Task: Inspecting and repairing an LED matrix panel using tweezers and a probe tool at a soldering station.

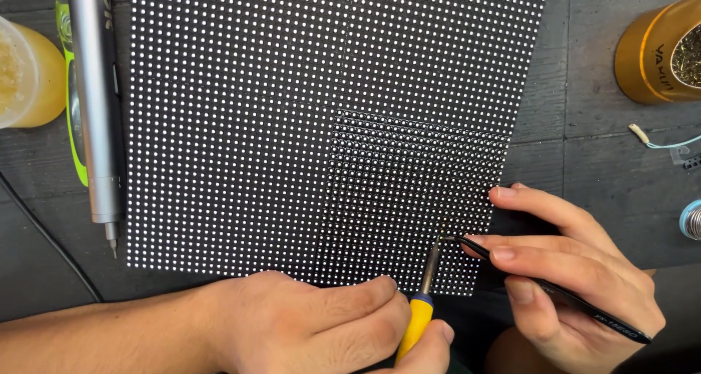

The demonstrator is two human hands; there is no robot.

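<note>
Now, near to far.
Left hand: the left hand [321, 319] is clenching around the yellow handle of the iron [422, 301], whose tip is reaching up to one spot near the panel's lower right.
Right hand: the right hand [577, 272] is pinching the black tweezers [555, 290]; their curved tips are meeting the iron tip at that same spot, with the index finger resting on the panel's right edge.
Panel: the black LED panel [292, 111] is lying flat on the dark bench [577, 147], filling the middle of the view; its lower right block is looking dimmer than the rest.
Doing it well: judging by the pose, both tips should be staying on the single dot, the hands bracing on the bench, the iron touching only briefly so neighbouring dots are not being heated.
Count: one panel, one iron, one pair of tweezers.
Far left: one grey pen-shaped tool [93, 104] is lying beside one green tool [73, 111] and one yellowish tub [25, 74].
Far right: one gold tin [650, 52] of wire wool, one solder spool [691, 220] at the edge.
</note>
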